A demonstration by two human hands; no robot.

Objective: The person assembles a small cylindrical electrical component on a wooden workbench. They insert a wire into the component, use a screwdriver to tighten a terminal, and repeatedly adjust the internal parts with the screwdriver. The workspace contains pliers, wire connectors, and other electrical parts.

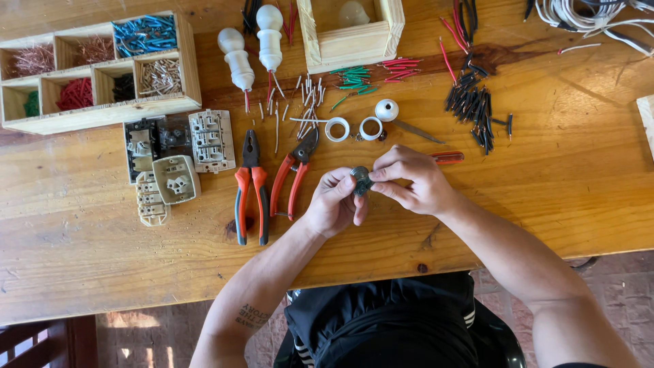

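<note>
Small dark round fitting (361,181) pinched between both hands just above the wooden table (579,177) edge, left hand (334,204) cupping from below-left, right hand (412,180) closing fingertips on its right side, both equally near, no clear long axis.
</note>
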